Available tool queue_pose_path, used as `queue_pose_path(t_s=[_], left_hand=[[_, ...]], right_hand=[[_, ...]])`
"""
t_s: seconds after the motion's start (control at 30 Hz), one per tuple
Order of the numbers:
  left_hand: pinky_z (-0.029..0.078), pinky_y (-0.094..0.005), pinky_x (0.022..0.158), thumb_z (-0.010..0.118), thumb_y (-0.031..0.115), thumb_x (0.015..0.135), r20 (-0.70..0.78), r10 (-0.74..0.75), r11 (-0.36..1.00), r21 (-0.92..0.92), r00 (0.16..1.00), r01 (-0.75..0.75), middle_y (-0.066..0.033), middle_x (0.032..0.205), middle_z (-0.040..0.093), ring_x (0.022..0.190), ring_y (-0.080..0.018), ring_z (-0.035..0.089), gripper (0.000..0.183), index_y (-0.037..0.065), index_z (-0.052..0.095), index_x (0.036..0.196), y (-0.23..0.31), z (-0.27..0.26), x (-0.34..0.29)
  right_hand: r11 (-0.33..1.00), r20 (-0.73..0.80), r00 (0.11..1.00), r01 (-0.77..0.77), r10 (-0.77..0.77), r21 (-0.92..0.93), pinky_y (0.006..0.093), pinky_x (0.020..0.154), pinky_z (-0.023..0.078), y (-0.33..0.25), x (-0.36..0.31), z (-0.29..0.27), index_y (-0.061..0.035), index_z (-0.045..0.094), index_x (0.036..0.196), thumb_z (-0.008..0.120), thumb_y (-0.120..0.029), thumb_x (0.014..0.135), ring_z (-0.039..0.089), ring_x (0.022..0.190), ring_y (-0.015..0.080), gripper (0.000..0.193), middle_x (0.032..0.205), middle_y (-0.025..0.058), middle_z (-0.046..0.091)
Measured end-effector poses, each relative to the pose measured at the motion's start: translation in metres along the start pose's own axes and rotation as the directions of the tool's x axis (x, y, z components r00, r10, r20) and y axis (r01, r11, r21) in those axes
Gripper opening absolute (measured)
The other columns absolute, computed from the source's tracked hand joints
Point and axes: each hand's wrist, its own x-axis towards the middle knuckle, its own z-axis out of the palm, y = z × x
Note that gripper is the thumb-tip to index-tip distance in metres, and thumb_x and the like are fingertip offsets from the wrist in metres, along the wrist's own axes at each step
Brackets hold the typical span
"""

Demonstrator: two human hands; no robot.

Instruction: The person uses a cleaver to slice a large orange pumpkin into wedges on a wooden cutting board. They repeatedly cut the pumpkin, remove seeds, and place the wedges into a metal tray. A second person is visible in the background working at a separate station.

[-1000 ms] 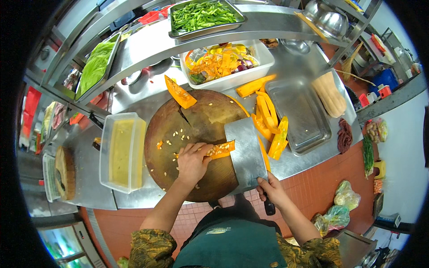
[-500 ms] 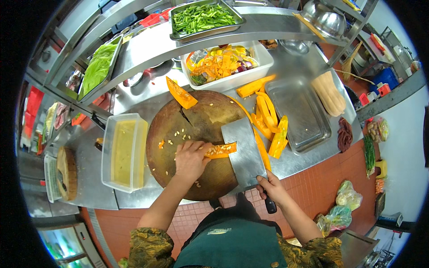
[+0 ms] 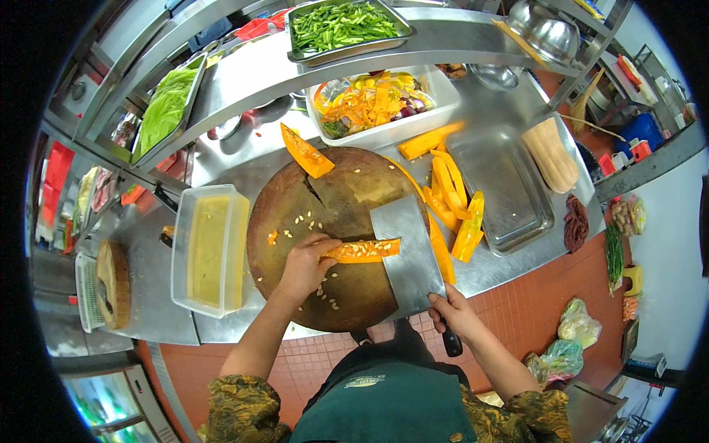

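On a round wooden chopping block [image 3: 347, 295] lies a seedy orange pumpkin wedge [image 3: 367, 252]. My left hand [image 3: 306, 263] pinches its left end, fingers closed. My right hand [image 3: 452, 313] is wrapped round the black handle of a cleaver [image 3: 415, 258], whose broad blade lies over the right side of the block, beside and touching the wedge's right end. Loose seeds are scattered around my left hand. A second pumpkin wedge [image 3: 306, 152] rests at the block's far edge. Several peeled pumpkin pieces [image 3: 450, 186] lie on the steel counter right of the block.
A clear tub [image 3: 209, 251] of yellowish liquid stands left of the block. Beyond it, a white bin [image 3: 384, 107] holds peelings. To the right are a steel tray [image 3: 502, 192] and a butternut squash [image 3: 551, 155]. A steel shelf [image 3: 465, 43] spans the back, bearing a tray of cut greens.
My left hand has drawn back to the wedge's left end, baring more of its seeded face. The cleaver stays beside the wedge's right end. The whole view has shifted slightly.
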Motion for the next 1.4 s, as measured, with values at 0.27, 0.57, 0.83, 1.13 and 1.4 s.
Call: queue_pose_path(t_s=[0.27,0.57,0.83,1.13,1.4], left_hand=[[0.052,-0.0361,0.086,0.074,0.003,0.070,-0.002,-0.016,1.000,-0.017,1.000,0.016,-0.0142,0.106,0.065,0.095,-0.0318,0.063,0.037,0.006,0.068,0.107,-0.002,0.002,-0.002],[0.051,-0.0370,0.084,0.074,0.003,0.070,-0.039,-0.002,1.000,-0.025,0.999,0.001,-0.0137,0.104,0.065,0.095,-0.0326,0.063,0.037,0.006,0.067,0.106,-0.005,0.007,-0.007],[0.051,-0.0380,0.084,0.075,0.003,0.068,-0.078,-0.025,0.999,-0.035,0.997,0.023,-0.0138,0.102,0.065,0.094,-0.0331,0.063,0.036,0.006,0.068,0.103,-0.003,0.012,-0.010],[0.052,-0.0412,0.080,0.077,0.012,0.069,-0.220,-0.141,0.984,0.073,0.965,0.160,-0.0150,0.100,0.063,0.091,-0.0352,0.063,0.036,0.008,0.067,0.103,0.014,0.028,-0.026],[0.052,-0.0345,0.074,0.083,0.028,0.070,-0.068,-0.342,0.870,-0.399,0.937,0.288,-0.0096,0.091,0.062,0.080,-0.0228,0.063,0.044,0.006,0.061,0.101,0.002,0.044,-0.022]], right_hand=[[0.999,0.015,0.999,0.032,-0.032,0.006,0.0252,0.041,0.037,0.001,0.017,0.018,-0.0073,0.047,0.103,0.050,-0.020,0.099,0.044,0.045,0.0115,0.014,0.062,0.0018,0.046],[0.997,0.004,1.000,0.012,-0.012,0.080,0.0243,0.041,0.038,0.001,0.025,0.035,-0.0092,0.047,0.107,0.049,-0.019,0.100,0.043,0.044,0.0112,0.012,0.063,0.0006,0.046],[0.997,0.013,0.997,0.074,-0.075,0.015,0.0244,0.042,0.039,-0.002,0.032,0.046,-0.0085,0.047,0.106,0.047,-0.018,0.100,0.045,0.045,0.0105,0.011,0.065,0.0006,0.047],[0.355,0.084,0.818,0.337,-0.570,-0.872,0.0494,0.055,0.050,-0.023,0.012,0.090,-0.0046,0.052,0.104,0.056,-0.013,0.088,0.062,0.063,0.0422,0.019,0.074,0.0219,0.062],[0.055,0.221,0.727,0.336,-0.651,-0.940,0.0446,0.054,0.053,-0.036,0.000,0.096,-0.0012,0.056,0.113,0.060,-0.012,0.084,0.064,0.063,0.0377,0.032,0.074,0.0195,0.063]])
